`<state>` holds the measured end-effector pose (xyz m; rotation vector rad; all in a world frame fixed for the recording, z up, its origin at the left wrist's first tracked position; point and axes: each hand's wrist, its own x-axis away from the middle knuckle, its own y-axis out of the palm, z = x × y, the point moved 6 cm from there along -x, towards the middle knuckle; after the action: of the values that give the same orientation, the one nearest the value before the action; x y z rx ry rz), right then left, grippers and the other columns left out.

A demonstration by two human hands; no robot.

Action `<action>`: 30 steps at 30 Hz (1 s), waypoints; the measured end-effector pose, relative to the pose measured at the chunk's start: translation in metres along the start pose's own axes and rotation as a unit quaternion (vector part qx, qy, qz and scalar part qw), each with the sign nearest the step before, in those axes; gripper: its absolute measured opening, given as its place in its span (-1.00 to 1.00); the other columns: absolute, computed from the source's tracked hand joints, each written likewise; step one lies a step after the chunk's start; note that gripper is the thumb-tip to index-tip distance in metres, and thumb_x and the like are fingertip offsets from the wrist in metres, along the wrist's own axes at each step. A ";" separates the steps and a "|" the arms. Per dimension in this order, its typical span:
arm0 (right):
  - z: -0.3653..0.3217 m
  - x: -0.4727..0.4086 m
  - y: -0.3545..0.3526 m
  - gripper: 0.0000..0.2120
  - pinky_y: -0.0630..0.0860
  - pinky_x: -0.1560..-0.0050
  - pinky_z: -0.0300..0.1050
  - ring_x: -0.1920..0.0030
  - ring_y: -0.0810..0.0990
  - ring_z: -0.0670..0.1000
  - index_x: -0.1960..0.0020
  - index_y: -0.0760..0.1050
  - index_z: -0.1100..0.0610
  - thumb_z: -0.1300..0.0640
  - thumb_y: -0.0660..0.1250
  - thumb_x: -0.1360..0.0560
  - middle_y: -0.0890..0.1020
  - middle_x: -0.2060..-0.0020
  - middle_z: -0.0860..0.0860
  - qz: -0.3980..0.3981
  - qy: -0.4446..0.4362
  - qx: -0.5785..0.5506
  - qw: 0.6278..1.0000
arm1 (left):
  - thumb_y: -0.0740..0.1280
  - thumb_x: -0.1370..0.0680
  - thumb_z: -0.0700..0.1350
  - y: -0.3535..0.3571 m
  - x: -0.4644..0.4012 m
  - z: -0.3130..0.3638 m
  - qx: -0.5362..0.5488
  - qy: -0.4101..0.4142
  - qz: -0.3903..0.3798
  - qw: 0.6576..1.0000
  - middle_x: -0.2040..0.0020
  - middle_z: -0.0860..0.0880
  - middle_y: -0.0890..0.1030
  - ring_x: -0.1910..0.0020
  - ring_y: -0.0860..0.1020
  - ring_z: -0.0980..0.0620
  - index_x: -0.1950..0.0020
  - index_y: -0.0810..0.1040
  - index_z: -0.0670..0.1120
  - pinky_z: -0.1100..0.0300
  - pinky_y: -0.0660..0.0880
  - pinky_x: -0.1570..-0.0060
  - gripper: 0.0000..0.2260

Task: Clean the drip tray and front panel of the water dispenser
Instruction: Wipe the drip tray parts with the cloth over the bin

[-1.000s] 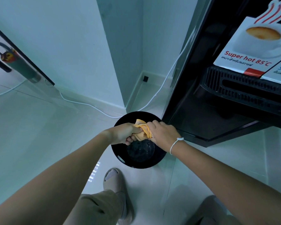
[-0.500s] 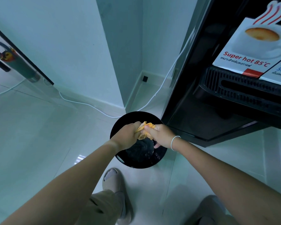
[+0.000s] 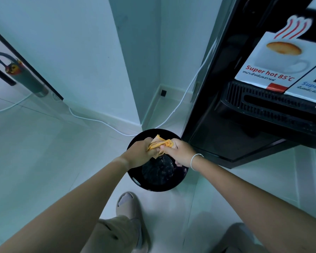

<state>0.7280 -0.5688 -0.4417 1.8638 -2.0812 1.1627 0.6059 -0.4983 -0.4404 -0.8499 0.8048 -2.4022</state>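
Observation:
An orange cloth [image 3: 160,144] is bunched between both hands over a black round bucket [image 3: 153,187] on the floor. My left hand [image 3: 140,154] grips its left end and my right hand [image 3: 179,153] grips its right end, the two hands close together. Water shows dark in the bucket's bottom. The black water dispenser [image 3: 226,139] stands to the right, with its slotted drip tray [image 3: 274,106] jutting out below a "Super hot 85°C" sticker [image 3: 274,57].
A white cable [image 3: 102,122] runs along the skirting into the corner and up beside the dispenser. A grey umbrella [image 3: 24,75] leans at the far left. My feet in slippers [image 3: 130,203] stand just behind the bucket on pale floor tiles.
Both hands have twisted and shifted on the cloth over the bucket; more of the cloth now sticks out above the hands. The view has moved slightly.

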 end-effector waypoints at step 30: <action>-0.053 0.083 -0.071 -0.32 0.43 -0.24 -0.03 -0.30 0.43 0.08 -0.48 0.08 -0.13 -0.07 0.28 -0.44 0.34 -0.39 -0.01 0.082 -0.042 0.110 0.990 | 0.19 -0.61 -0.03 -0.118 0.058 0.109 0.074 0.047 0.098 0.991 0.16 -0.12 0.57 0.15 0.48 0.02 0.15 0.55 -0.18 0.20 0.41 0.07 -0.72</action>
<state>0.7506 -0.5999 -0.3262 1.8918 -2.2721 1.4287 0.6122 -0.4875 -0.2704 -0.5749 0.6995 -2.3075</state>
